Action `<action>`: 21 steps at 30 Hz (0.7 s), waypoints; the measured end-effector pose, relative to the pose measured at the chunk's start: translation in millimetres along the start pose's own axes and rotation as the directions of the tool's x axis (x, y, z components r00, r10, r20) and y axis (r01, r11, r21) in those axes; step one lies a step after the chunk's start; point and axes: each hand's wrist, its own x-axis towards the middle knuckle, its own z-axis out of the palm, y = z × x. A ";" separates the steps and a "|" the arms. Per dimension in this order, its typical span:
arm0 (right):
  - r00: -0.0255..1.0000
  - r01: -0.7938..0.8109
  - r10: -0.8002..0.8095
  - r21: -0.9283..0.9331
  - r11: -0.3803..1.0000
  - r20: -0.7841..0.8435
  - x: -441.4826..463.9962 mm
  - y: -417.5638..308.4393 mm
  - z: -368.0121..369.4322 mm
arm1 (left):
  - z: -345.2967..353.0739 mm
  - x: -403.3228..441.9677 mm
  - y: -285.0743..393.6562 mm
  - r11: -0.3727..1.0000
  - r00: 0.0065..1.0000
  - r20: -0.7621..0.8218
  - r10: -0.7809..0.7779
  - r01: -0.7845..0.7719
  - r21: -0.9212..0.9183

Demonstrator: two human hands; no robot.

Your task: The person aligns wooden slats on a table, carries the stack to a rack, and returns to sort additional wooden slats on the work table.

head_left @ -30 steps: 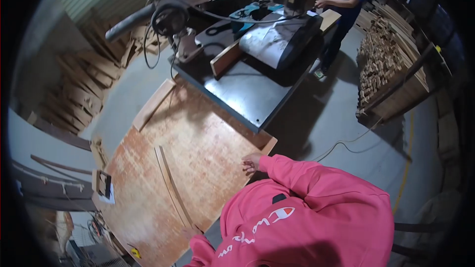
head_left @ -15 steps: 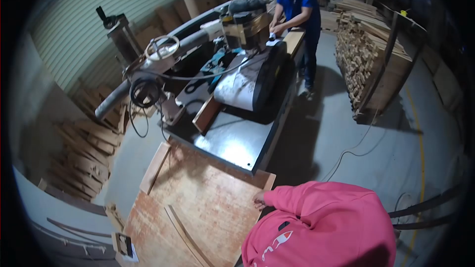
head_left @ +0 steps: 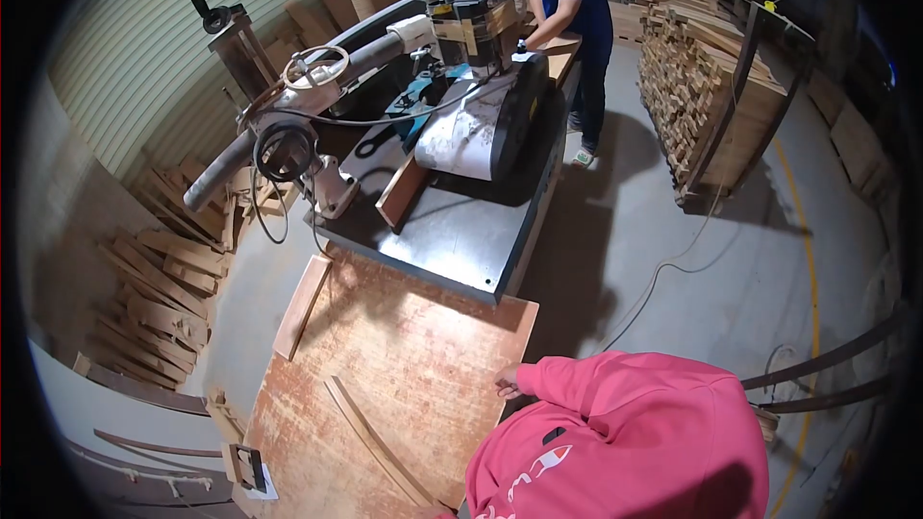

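My right hand [head_left: 508,382], coming out of a pink sleeve, is at the right edge of the worn wooden table [head_left: 413,346]. Its fingers are loosely bent, a little apart, and hold nothing I can see. A long, slightly curved wooden strip [head_left: 370,437] lies on the table to the left of my body. At the bottom edge of the view, beside the strip's near end, only a sliver of my left hand [head_left: 440,512] or its cuff shows; its fingers are hidden. A shorter wooden piece [head_left: 303,308] lies along the table's far left edge.
Beyond the table stands a machine [head_left: 471,135] with a metal bed [head_left: 452,255]; a board [head_left: 402,194] stands on edge there. At its far end, a person in blue [head_left: 577,10] reaches toward a board. Stacked wood [head_left: 687,86] stands right; offcuts [head_left: 159,298] lie left. A cable crosses the floor.
My view has shifted, so the machine and table sit higher in it. A sliver of my left hand or cuff now shows at the bottom edge. The person in blue leans farther over the machine.
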 end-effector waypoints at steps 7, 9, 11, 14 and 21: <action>0.998 0.024 -0.021 0.065 0.998 -0.053 -11.1 1.6 6.5 | 11.0 -10.7 -26.3 0.999 0.999 -0.046 -0.019 0.020 0.039; 0.996 0.045 -0.038 0.080 0.996 -0.080 -9.8 0.3 6.0 | 20.1 -19.4 -31.3 0.997 0.998 -0.018 -0.066 0.065 -0.032; 0.998 0.024 -0.019 0.079 0.997 -0.067 -7.9 -1.2 3.3 | 7.6 -24.8 -30.3 0.985 0.991 0.020 -0.133 0.134 -0.104; 0.995 0.095 -0.102 0.255 0.962 0.014 -13.8 -11.1 -1.6 | -29.4 -38.6 -13.5 0.991 0.995 0.064 -0.070 0.077 -0.108; 0.996 0.015 -0.040 0.319 0.948 0.074 -20.9 -39.7 3.9 | 22.7 -22.6 -32.8 0.995 0.992 -0.083 -0.095 0.094 -0.015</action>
